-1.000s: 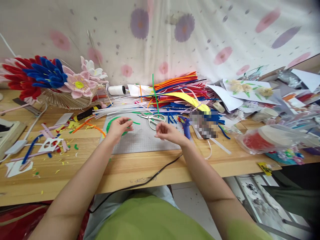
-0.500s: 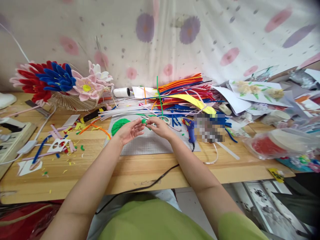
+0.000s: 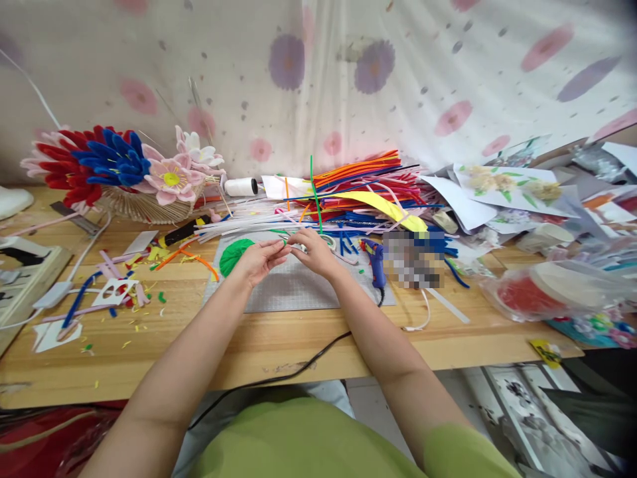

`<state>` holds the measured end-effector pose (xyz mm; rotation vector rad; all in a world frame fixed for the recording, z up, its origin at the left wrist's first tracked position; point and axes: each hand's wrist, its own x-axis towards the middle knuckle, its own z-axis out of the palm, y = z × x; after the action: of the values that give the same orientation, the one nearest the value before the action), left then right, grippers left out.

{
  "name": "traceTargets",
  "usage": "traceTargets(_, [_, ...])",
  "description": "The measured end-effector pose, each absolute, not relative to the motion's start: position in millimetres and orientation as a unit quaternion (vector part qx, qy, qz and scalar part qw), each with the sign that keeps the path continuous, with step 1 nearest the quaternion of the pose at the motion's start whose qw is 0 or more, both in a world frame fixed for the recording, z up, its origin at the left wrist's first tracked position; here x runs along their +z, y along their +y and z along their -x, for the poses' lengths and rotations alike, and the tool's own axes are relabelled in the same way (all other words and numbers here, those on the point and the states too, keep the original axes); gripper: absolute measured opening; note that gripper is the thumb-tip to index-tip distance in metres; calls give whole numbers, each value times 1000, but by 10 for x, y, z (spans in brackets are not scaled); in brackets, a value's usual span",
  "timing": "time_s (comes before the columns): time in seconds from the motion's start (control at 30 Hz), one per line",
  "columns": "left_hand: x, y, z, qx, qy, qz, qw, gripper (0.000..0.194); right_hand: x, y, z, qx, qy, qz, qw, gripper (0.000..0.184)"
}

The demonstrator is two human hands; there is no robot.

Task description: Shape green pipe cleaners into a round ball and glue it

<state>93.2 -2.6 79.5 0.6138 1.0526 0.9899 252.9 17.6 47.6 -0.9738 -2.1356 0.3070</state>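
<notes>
My left hand (image 3: 263, 261) is closed, its thumb and fingertips pinching a small green fuzzy piece (image 3: 285, 243) that is mostly covered by the fingers. From the other side my right hand (image 3: 314, 253) meets it, fingers pinched together at the same piece. Both hands hover over a grey cutting mat (image 3: 298, 295). Beside my left hand lies a round green bundle (image 3: 233, 256). Behind my right hand are scissors with pale handles (image 3: 328, 241), partly hidden. A purple glue gun (image 3: 377, 262) rests on the mat's right side.
Bundles of coloured pipe cleaners (image 3: 363, 172) lie along the back. Fuzzy flowers (image 3: 117, 159) stand at the left, near scraps and a power strip (image 3: 30, 275). A black cord (image 3: 298, 368) crosses the front edge. Plastic bags (image 3: 562, 289) crowd the right.
My hands have drawn closer together, and the left fingers have closed in on the green piece, which now shows less. The view has shifted slightly.
</notes>
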Motion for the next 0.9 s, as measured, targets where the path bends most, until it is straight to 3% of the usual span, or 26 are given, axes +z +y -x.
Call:
traceTargets(0.43, [703, -30, -961, 458, 481, -340, 665, 2, 396, 273, -2509, 290, -749, 376, 463, 15])
traceTargets(0.53, [744, -45, -914, 439, 479, -353, 673, 13, 346, 300, -2521, 324, -715, 398, 475, 17])
traceTargets(0.9, [716, -78, -832, 434, 466, -381, 670, 22, 440, 150, -2458, 324, -715, 388, 483, 19])
